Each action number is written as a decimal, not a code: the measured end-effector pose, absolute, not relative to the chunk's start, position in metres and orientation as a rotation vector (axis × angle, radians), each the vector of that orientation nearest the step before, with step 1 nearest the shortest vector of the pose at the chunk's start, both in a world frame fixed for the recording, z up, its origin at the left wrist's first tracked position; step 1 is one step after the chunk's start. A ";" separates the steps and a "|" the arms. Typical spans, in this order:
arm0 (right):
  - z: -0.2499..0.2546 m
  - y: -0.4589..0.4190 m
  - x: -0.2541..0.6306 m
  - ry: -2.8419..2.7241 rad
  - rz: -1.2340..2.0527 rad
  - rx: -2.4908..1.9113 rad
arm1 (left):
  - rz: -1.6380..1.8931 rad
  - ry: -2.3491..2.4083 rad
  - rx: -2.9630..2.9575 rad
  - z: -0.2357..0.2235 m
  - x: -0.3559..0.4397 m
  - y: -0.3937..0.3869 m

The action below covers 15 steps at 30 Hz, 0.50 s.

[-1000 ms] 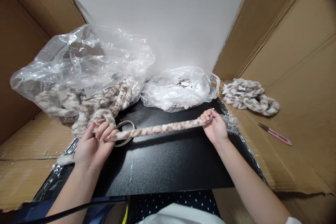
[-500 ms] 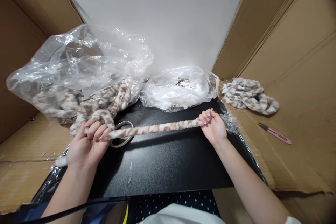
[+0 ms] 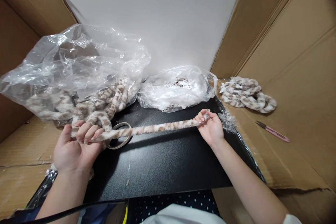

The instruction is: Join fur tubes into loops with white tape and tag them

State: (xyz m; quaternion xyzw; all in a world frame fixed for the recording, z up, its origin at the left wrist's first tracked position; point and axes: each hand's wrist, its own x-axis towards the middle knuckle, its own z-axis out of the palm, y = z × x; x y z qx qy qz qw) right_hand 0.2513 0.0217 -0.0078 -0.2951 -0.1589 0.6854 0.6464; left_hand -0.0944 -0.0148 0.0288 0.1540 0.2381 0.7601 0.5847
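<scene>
A furry white-and-brown spotted cord [image 3: 160,127] is stretched almost straight between my two hands, above a black tabletop [image 3: 157,168]. My left hand [image 3: 77,145] is closed around its left end, palm turned up. My right hand [image 3: 210,126] grips the other end between thumb and curled fingers, with a short tip poking out on top. Under the cord, by the left hand, lies a ring-shaped roll of tape [image 3: 121,144], partly covered. More of the same furry cord [image 3: 101,117] lies just behind the left hand, spilling from a clear plastic bag [image 3: 105,59].
A smaller plastic bag [image 3: 175,94] with white pieces stands at the back. On the cardboard at right lie finished-looking furry loops [image 3: 246,94] and pink-handled thread snips [image 3: 273,132]. Crumpled clear film [image 3: 228,121] edges the table. Cardboard walls [image 3: 288,42] rise at both sides.
My left hand has shifted a little to the left and rolled palm-up along the cord. The right hand keeps its grip. The whole view has slid slightly.
</scene>
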 end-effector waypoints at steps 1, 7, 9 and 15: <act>-0.008 0.022 0.251 -0.362 1.552 -0.680 | 1.758 0.563 0.365 0.028 -0.094 -0.015; -0.009 0.022 0.254 -0.345 1.535 -0.691 | 1.755 0.574 0.385 0.025 -0.096 -0.017; -0.011 0.023 0.255 -0.363 1.548 -0.682 | 1.774 0.587 0.421 0.025 -0.098 -0.017; -0.017 0.024 0.253 -0.512 1.525 -0.784 | 1.790 0.713 0.495 0.032 -0.097 -0.018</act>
